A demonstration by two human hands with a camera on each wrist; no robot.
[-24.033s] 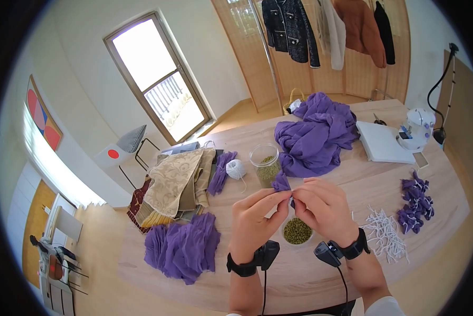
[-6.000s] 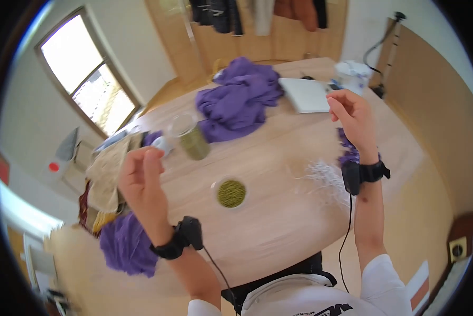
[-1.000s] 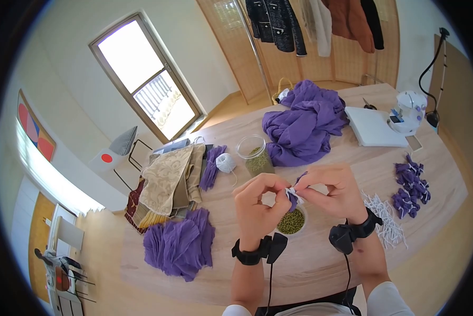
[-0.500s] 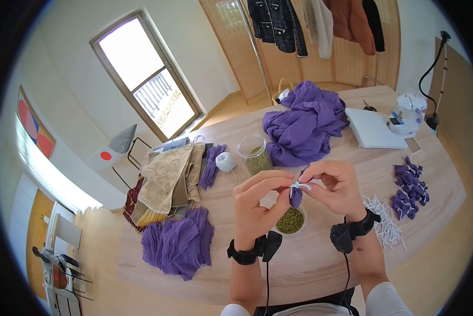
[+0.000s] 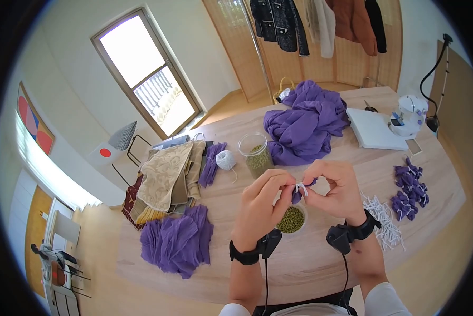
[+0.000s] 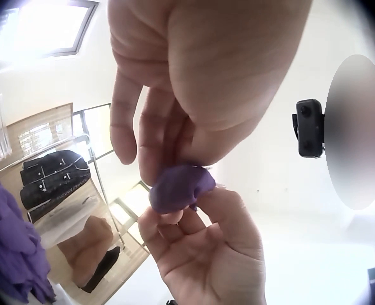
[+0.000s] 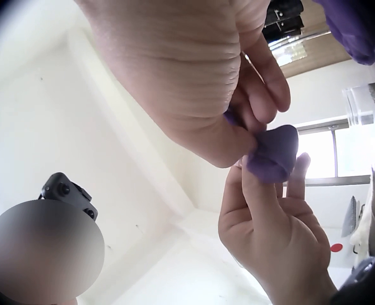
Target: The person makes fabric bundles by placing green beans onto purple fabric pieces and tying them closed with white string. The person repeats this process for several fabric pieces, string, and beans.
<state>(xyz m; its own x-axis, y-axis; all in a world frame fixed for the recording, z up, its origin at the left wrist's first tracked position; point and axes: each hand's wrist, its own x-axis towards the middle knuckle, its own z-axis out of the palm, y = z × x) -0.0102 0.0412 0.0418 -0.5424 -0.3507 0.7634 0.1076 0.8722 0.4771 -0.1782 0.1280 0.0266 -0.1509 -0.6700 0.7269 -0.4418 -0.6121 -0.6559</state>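
Between both hands, above a small bowl of green beans [image 5: 291, 219], is a small purple cloth bundle [image 5: 296, 196] with white string [image 5: 301, 187] round it. My left hand [image 5: 260, 208] pinches it from the left with thumb and fingers. From the right, my right hand [image 5: 336, 190] pinches the string and cloth. In the left wrist view the bundle [image 6: 182, 189] looks rounded, fingertips against it; in the right wrist view the bundle [image 7: 273, 154] bulges between the hands. Fingers hide most of the string's knot.
A jar of beans [image 5: 256, 155] and large purple cloth [image 5: 310, 124] stand behind the hands. Left are a string ball [image 5: 226, 159], fabric samples [image 5: 168, 179] and purple pieces [image 5: 178, 242]. Right are cut strings [image 5: 382, 221], tied purple bundles [image 5: 409, 189] and a sewing machine [image 5: 409, 116].
The hands, apart and raised six seconds ago, are together at the bundle. Since half a second ago the left fingers have closed in nearer the string, and the bundle shows less.
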